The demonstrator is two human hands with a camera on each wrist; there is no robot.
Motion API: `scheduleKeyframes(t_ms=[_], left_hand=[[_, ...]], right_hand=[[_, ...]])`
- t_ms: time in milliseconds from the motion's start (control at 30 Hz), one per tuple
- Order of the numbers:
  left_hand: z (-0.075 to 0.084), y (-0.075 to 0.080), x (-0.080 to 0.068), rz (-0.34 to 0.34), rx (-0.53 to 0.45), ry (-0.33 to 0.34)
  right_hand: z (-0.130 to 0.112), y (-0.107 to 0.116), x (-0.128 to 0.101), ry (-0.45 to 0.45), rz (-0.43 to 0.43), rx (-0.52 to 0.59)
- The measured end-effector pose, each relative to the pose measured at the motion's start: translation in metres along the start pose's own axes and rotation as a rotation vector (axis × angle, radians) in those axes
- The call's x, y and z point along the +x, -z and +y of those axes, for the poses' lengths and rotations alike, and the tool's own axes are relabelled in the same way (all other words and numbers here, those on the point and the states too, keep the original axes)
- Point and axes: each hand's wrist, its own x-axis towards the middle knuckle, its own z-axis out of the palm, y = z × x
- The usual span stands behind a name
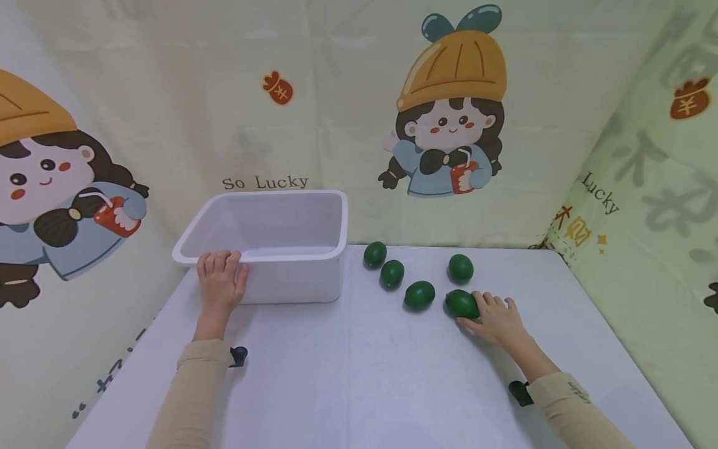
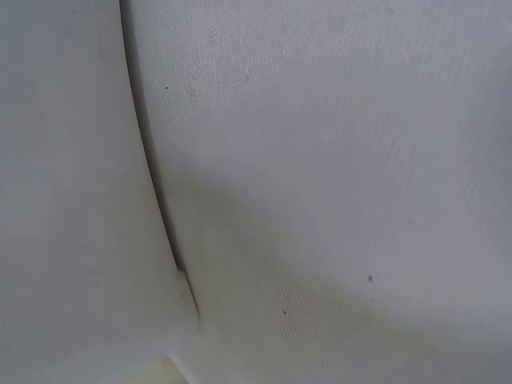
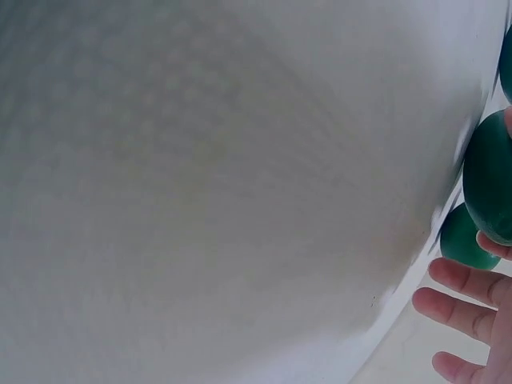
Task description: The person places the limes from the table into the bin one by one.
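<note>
A white plastic bin [image 1: 291,277] stands at the back left of the table. My left hand [image 1: 220,280] grips its near rim, fingers hooked over the edge and thumb against the outer wall. To the right, my right hand [image 1: 496,319] holds a dark green lime [image 1: 461,304] between thumb and fingers, low at the tabletop. The right wrist view shows this lime [image 3: 490,180] at its right edge, with the other fingers [image 3: 456,310] spread below it. In the left wrist view only the bin's wall [image 2: 72,192] and the table surface appear; the hand is out of sight there.
Another lime [image 1: 460,268] lies just behind the held one. Further limes sit leftward: one [image 1: 419,295] near it, then one [image 1: 391,274] and one [image 1: 374,254] close to the bin's right side. A printed curtain [image 1: 348,125] hangs behind the white table [image 1: 392,374].
</note>
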Motion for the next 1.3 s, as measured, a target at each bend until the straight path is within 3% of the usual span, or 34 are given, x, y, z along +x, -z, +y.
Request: scheduleKeyframes(t_ms=[200, 400, 1000, 1300], left_hand=[[0.000, 0.000, -0.001, -0.021, 0.011, 0.013], [0.002, 0.000, 0.000, -0.002, 0.008, 0.014], [0.003, -0.002, 0.001, 0.012, 0.012, 0.023], [0.002, -0.002, 0.000, 0.009, 0.017, 0.026]], right_hand=[[0.000, 0.002, 0.001, 0.002, 0.017, -0.006], [0.002, 0.001, 0.002, 0.015, 0.062, -0.027], [-0.006, 0.021, 0.013, 0.125, 0.369, -0.059], [-0.014, 0.033, 0.022, 0.163, 0.439, -0.049]])
